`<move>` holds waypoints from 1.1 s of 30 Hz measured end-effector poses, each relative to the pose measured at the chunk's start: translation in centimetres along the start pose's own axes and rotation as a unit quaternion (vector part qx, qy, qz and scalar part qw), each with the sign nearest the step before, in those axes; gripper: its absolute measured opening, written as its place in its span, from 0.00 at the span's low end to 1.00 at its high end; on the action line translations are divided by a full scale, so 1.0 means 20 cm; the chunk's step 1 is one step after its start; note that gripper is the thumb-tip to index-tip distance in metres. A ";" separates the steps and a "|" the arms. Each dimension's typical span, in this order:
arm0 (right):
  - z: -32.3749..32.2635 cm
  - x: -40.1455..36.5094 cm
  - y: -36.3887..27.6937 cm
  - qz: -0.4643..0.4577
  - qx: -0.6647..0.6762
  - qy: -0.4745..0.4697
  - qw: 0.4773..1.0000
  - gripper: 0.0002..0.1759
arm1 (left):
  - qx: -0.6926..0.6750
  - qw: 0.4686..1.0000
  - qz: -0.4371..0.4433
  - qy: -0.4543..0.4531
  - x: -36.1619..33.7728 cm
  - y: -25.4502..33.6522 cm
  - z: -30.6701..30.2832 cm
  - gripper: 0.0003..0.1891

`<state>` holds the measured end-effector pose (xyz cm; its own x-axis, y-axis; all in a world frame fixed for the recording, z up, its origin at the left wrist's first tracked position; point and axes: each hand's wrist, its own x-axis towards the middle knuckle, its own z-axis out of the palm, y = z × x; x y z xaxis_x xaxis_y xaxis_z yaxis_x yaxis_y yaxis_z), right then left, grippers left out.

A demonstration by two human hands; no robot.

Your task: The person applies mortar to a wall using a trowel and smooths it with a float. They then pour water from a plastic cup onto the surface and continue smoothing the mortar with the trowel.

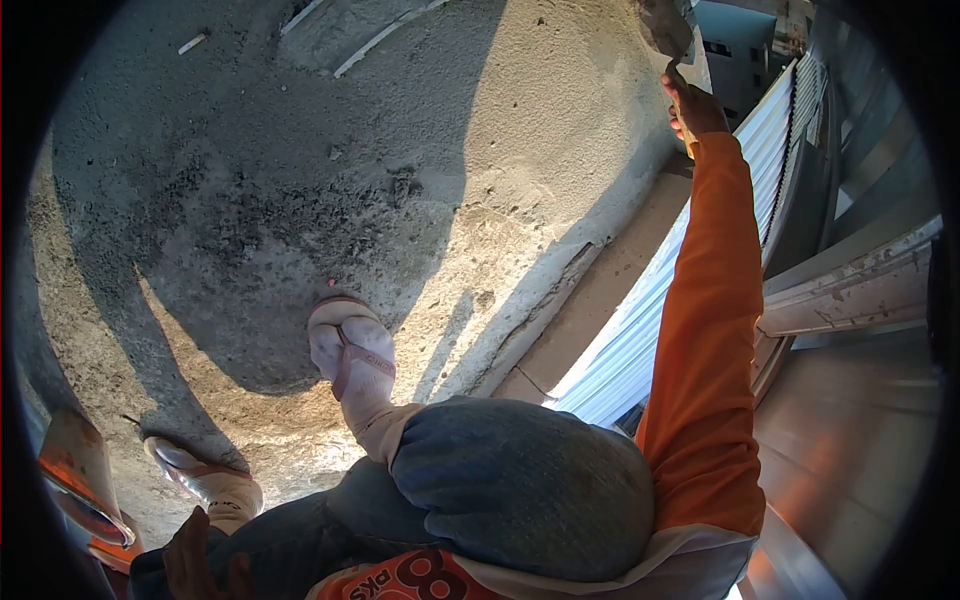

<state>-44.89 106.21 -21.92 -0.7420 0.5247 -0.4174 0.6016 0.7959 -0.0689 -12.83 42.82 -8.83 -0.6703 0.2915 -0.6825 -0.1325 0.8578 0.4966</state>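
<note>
My right hand (693, 107) is stretched far out at the top right, at the end of an orange sleeve, and grips the handle of a trowel (668, 30) whose grey blade points up against the rough concrete. My left hand (195, 565) hangs low at the bottom left beside my jeans, fingers loosely spread, holding nothing that I can see. An orange-stained container (85, 475) stands just left of it.
I stand on a rough concrete floor (300, 180) in pale sandals (350, 350). A concrete ledge (590, 300) runs diagonally, with white corrugated sheeting (700, 250) and metal framing (850, 290) beyond it on the right. Small debris lies at the top left.
</note>
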 end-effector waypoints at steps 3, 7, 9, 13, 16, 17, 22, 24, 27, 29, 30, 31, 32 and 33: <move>0.02 -0.07 0.14 -0.006 0.005 0.022 1.000 0.31 | 0.002 1.000 0.007 0.003 -0.01 0.00 0.00 0.19; 0.11 -0.22 0.10 -0.050 -0.011 0.102 0.993 0.33 | -0.002 1.000 0.021 0.005 -0.01 -0.01 -0.01 0.20; 0.17 -0.16 0.09 -0.143 -0.055 0.171 0.973 0.34 | -0.005 1.000 0.029 0.000 0.01 0.01 -0.02 0.20; 0.23 -0.05 -0.11 -0.153 -0.069 0.147 0.975 0.35 | -0.008 1.000 0.007 0.003 0.02 0.01 -0.02 0.20; 0.22 0.03 -0.19 -0.187 -0.081 0.154 0.967 0.32 | -0.009 1.000 0.004 0.007 0.02 0.02 -0.03 0.21; 0.20 0.04 -0.22 -0.174 -0.081 0.128 0.973 0.33 | -0.011 1.000 0.001 0.003 0.02 0.03 -0.03 0.21; 0.17 0.07 -0.30 -0.142 -0.081 0.075 0.984 0.33 | -0.001 1.000 0.011 0.007 0.02 0.02 -0.02 0.21; 0.17 0.09 -0.31 -0.129 -0.079 0.066 0.986 0.34 | -0.008 1.000 0.010 0.011 0.02 0.02 -0.02 0.21; 0.16 0.10 -0.29 -0.104 -0.066 0.055 0.991 0.34 | 0.017 1.000 -0.002 -0.013 0.03 0.01 -0.02 0.21; 0.16 0.08 -0.25 -0.084 -0.051 0.049 0.994 0.34 | 0.009 1.000 -0.003 -0.005 0.02 -0.01 0.00 0.21; 0.16 0.07 -0.21 -0.074 -0.041 0.049 0.995 0.34 | 0.009 1.000 -0.004 -0.003 0.02 -0.01 -0.01 0.21; 0.16 0.06 -0.20 -0.077 -0.040 0.051 0.995 0.34 | 0.000 1.000 -0.010 -0.008 0.02 0.01 -0.02 0.21; 0.16 0.04 -0.15 -0.069 -0.031 0.055 0.996 0.33 | -0.008 1.000 -0.015 -0.014 0.03 0.01 -0.02 0.21; 0.16 0.01 -0.10 -0.060 -0.022 0.059 0.996 0.33 | -0.009 1.000 -0.014 -0.015 0.03 0.01 -0.02 0.21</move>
<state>-45.33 103.78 -24.79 -0.8396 0.4542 -0.2979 0.4942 0.8664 -0.0718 -13.57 42.96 -8.87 -0.6443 0.2798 -0.7118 -0.1639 0.8585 0.4859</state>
